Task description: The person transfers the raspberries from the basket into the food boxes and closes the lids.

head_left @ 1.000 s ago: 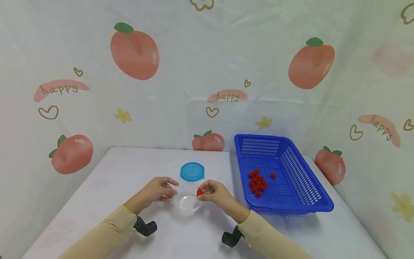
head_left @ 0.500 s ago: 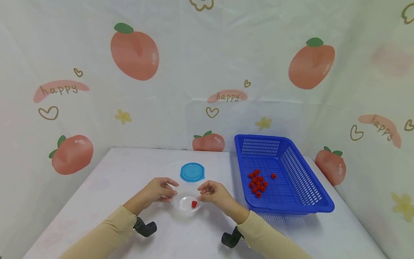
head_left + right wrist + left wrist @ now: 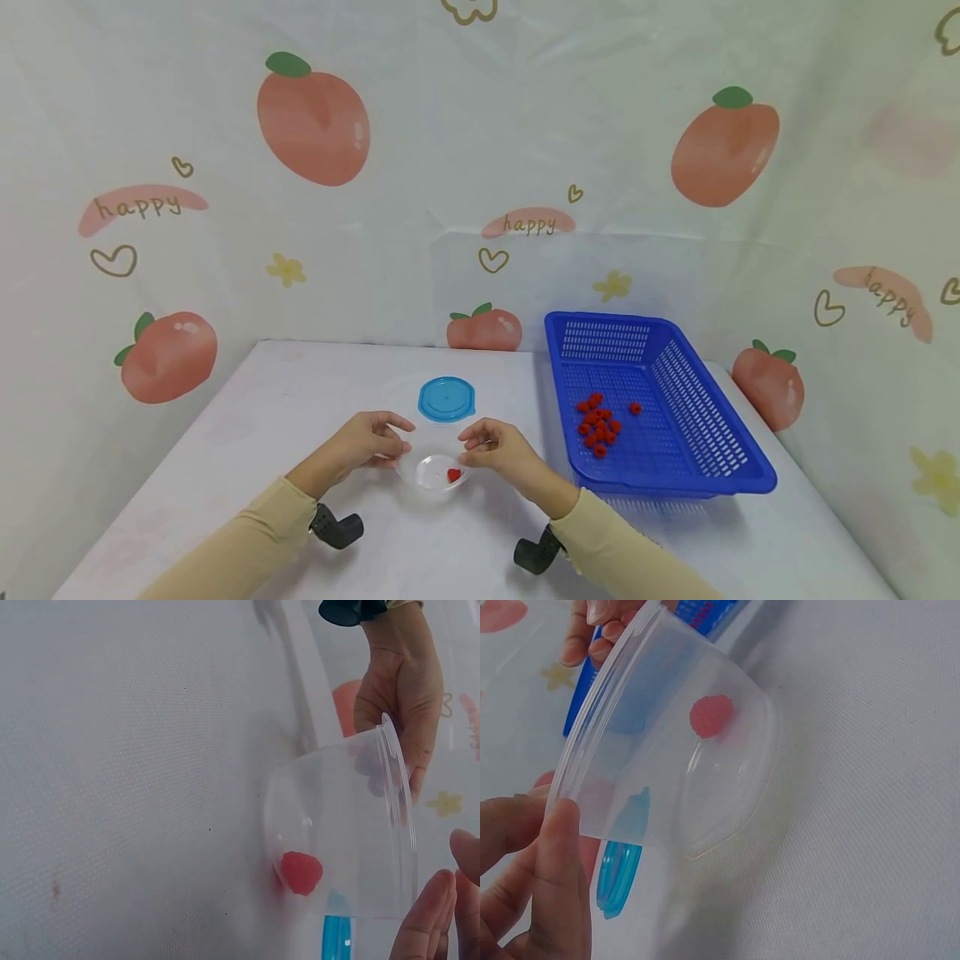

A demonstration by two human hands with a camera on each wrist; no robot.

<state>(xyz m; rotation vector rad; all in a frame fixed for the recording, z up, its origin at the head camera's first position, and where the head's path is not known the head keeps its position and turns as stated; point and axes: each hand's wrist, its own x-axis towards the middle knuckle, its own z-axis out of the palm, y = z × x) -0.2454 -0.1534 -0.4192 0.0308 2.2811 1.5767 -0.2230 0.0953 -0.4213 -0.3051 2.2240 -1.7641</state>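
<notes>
A clear plastic bowl (image 3: 429,472) stands on the white table between the two hands. One red raspberry (image 3: 453,475) lies inside it at the bottom, toward the right; the left wrist view shows this raspberry (image 3: 711,716) through the clear wall. The left hand (image 3: 367,442) pinches the bowl's rim between thumb and fingers on the left side. Over at the opposite rim is the right hand (image 3: 501,447), its thumb and fingers parted with nothing between them. Its fingers (image 3: 424,919) are right beside the rim in the right wrist view.
Behind the bowl a blue lid (image 3: 446,399) lies flat on the table. To the right stands a large blue plastic basket (image 3: 667,450) with several raspberries (image 3: 597,423) gathered at its left side. A printed cloth (image 3: 420,150) hangs behind the table.
The raspberry left the right hand's fingers and dropped into the bowl, then shifted slightly rightward on its bottom. Both hands have stayed almost in place.
</notes>
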